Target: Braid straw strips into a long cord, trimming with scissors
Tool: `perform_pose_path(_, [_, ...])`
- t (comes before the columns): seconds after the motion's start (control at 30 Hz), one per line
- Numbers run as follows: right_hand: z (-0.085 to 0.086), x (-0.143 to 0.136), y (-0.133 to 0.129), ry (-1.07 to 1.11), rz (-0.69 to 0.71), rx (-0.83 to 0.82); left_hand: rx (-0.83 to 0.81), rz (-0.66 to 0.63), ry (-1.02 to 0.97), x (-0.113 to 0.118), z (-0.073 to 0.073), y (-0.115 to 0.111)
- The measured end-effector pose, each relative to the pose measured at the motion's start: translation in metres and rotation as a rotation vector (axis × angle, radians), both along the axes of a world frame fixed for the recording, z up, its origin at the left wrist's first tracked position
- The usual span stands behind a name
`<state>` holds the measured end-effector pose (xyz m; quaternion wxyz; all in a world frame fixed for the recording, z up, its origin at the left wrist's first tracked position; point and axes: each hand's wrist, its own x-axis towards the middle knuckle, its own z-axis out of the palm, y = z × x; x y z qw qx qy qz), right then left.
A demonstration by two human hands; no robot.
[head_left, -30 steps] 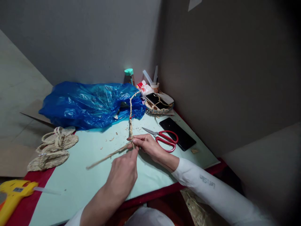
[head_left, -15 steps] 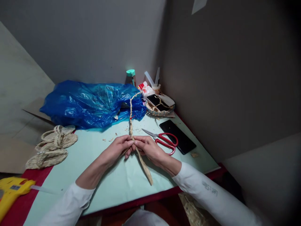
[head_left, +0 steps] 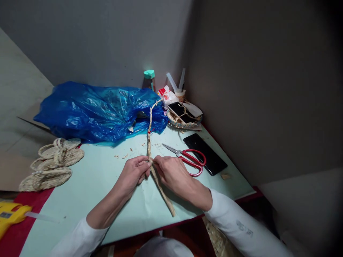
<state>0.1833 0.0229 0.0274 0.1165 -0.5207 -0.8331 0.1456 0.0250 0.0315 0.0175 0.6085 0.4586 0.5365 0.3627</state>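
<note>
A pale braided cord (head_left: pixel 150 137) of dried plant fibre runs from the back of the table toward me, a small red tie around its middle. At its near end my left hand (head_left: pixel 136 170) pinches the strands between thumb and finger. My right hand (head_left: pixel 171 171) is closed on the same spot from the other side, its fingertips partly hidden. One loose flat fibre strand (head_left: pixel 164 195) trails from between my hands toward the table's front edge. Red-handled scissors (head_left: pixel 187 159) lie just beyond my right hand, blades half apart.
A black phone (head_left: pixel 205 153) lies beside the scissors. Behind are a blue plastic bag (head_left: pixel 102 114), a shallow basket (head_left: pixel 184 125) and a green-lidded jar (head_left: pixel 149 80). Woven sandals (head_left: pixel 50 175) and a yellow glue gun (head_left: pixel 13 214) are at the left.
My right hand has turned over so its back faces up, with its fingers curled at the braid's end. The left keeps its pinch. The whole view has shifted slightly.
</note>
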Motion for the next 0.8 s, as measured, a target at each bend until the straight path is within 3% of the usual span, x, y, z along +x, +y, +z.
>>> perform_pose_path(0.17, [0.0,-0.003,-0.004,-0.084,-0.008,0.079,0.066,0.065,0.056,0.005,-0.007,-0.002])
perform_pose_path(0.3, [-0.004,-0.005,-0.009,-0.125,0.002,0.17,0.008,0.119,0.003,0.006,-0.007,-0.004])
perform_pose_path(0.5, [-0.01,-0.005,-0.012,-0.136,0.03,0.258,-0.031,0.126,-0.045,0.006,-0.001,-0.003])
perform_pose_path(0.8, [-0.007,-0.015,-0.018,-0.208,0.05,0.325,0.011,0.097,-0.034,0.005,-0.005,-0.007])
